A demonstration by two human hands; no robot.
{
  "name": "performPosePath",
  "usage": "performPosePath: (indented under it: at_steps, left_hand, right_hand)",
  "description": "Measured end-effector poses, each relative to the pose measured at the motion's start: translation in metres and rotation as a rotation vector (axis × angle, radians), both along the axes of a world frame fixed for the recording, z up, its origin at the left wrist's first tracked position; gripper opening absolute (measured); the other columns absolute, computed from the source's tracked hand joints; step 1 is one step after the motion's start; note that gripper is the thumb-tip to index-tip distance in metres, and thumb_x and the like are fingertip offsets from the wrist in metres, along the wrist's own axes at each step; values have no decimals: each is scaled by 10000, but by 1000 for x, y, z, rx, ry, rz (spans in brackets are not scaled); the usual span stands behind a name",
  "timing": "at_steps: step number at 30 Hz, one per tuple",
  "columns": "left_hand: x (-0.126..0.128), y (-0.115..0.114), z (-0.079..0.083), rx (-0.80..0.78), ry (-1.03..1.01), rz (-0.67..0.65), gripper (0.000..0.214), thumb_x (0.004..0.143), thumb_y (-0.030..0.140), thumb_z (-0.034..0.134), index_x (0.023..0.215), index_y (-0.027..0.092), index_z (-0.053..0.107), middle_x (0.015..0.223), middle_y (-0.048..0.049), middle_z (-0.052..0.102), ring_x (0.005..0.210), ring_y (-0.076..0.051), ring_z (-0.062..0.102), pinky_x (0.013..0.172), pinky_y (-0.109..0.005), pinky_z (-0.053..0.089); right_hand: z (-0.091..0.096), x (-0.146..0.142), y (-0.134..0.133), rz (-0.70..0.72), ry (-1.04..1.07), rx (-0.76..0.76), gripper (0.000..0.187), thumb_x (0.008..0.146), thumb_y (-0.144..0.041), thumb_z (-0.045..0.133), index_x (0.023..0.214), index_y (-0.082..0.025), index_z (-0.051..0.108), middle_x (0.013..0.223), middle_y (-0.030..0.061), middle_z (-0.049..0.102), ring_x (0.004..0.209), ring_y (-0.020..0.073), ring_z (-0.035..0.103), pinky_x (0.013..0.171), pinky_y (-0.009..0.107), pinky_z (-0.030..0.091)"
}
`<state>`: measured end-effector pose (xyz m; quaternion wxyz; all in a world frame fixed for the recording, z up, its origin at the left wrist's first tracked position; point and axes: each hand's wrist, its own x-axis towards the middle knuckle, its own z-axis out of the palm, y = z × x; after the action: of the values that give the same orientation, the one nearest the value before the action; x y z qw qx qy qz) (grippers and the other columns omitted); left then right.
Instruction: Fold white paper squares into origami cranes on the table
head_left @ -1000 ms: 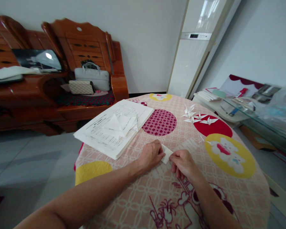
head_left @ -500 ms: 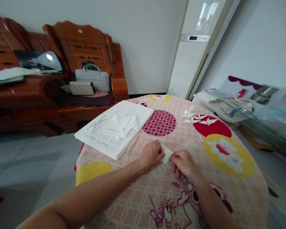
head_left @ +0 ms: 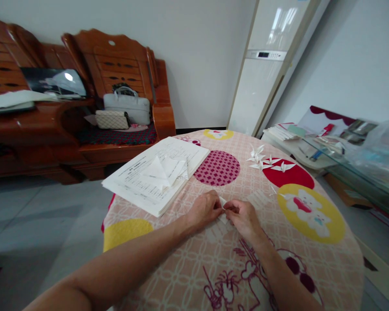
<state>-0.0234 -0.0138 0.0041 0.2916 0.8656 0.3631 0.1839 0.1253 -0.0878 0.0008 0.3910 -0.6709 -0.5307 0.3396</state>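
Note:
A small folded piece of white paper (head_left: pixel 222 217) lies on the patterned tablecloth, mostly covered by my fingers. My left hand (head_left: pixel 207 207) rests on the cloth with its fingers closed on the paper's left side. From the right, my right hand (head_left: pixel 243 217) pinches the paper's right edge, its fingertips almost touching those of the left. Beyond my hands, several white folded paper cranes (head_left: pixel 268 162) stand at the far right of the table. To the left, folded paper sheets (head_left: pixel 164 170) lie on a stack of printed paper (head_left: pixel 129 183).
The round table wears a pink patterned tablecloth (head_left: pixel 181 268). Wooden chairs (head_left: pixel 116 69) with a grey bag (head_left: pixel 129 108) stand behind at left. On the right is a glass shelf (head_left: pixel 350 164) with papers and a plastic bag. A tall white cabinet-like unit (head_left: pixel 262 82) stands at the back.
My right hand has moved left, bringing the paper's right side over toward my left fingers. Less of the paper shows now. My left hand has hardly moved.

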Motion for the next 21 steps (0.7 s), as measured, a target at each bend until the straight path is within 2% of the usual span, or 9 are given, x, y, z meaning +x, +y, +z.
performPosePath:
  at_steps: [3, 8, 13, 17, 21]
  left_hand:
    - [-13, 8, 5, -73, -21, -56, 27, 684, 166, 654, 689, 153, 677, 801, -20, 613, 734, -135, 570, 633, -218, 409]
    - [-34, 20, 3, -131, -49, -91, 151, 638, 107, 619, 750, 155, 710, 815, -13, 620, 673, -111, 562, 583, -203, 398]
    - [-36, 24, 0, -114, -65, -110, 156, 632, 101, 602, 738, 150, 706, 800, -14, 627, 658, -107, 564, 589, -204, 403]
    - [-37, 23, 4, -130, -74, -140, 176, 631, 85, 587, 750, 148, 701, 792, -11, 631, 668, -108, 576, 607, -200, 417]
    - [-38, 17, 11, -87, -38, -100, 146, 688, 135, 580, 772, 163, 696, 787, -12, 633, 707, -128, 573, 625, -215, 412]
  right_hand:
    - [0, 0, -1, -16, -19, 4, 145, 705, -171, 554, 776, -172, 681, 687, 34, 697, 620, 163, 644, 533, 222, 464]
    - [4, -5, -2, -5, -164, 70, 124, 714, -144, 578, 733, -170, 697, 711, 41, 694, 651, 166, 643, 606, 241, 472]
    - [4, -10, -3, -3, -267, 132, 127, 731, -133, 593, 706, -175, 710, 734, 47, 675, 664, 163, 629, 630, 247, 466]
    - [3, -10, -4, 9, -264, 139, 136, 743, -136, 605, 775, -173, 732, 781, 56, 677, 704, 168, 637, 649, 249, 479]
    - [2, -9, -4, 32, -261, 153, 148, 753, -130, 600, 770, -178, 739, 776, 49, 674, 699, 162, 633, 663, 249, 478]
